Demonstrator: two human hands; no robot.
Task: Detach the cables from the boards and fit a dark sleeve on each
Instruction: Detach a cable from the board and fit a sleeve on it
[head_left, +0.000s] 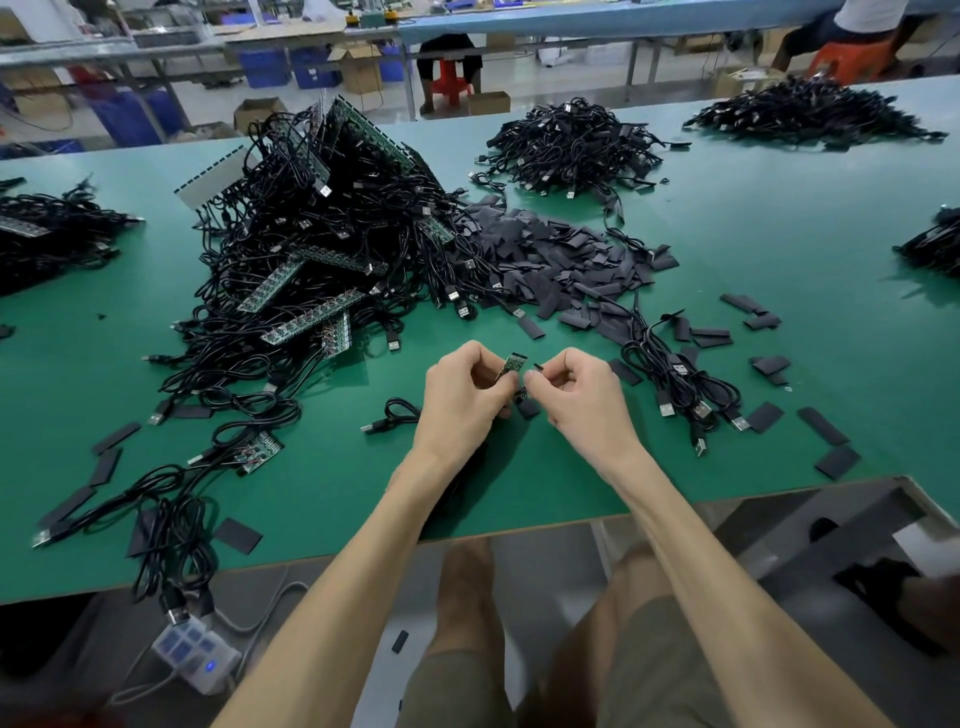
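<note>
Fingers of your left hand (460, 402) pinch a small board (516, 362); your right hand (584, 400) pinches a dark piece (536, 368). Behind: cable heap (322, 244), loose sleeves (545, 254) on worktop (727, 218).

Green worktable (779, 234), tangled heap of black USB cables (332, 218) wired to green circuit-board strips (270, 286) at centre-left, spread of flat dark sleeves (545, 260) just beside it, more cable piles (571, 145) along the far side, loose sleeves scattered.
</note>
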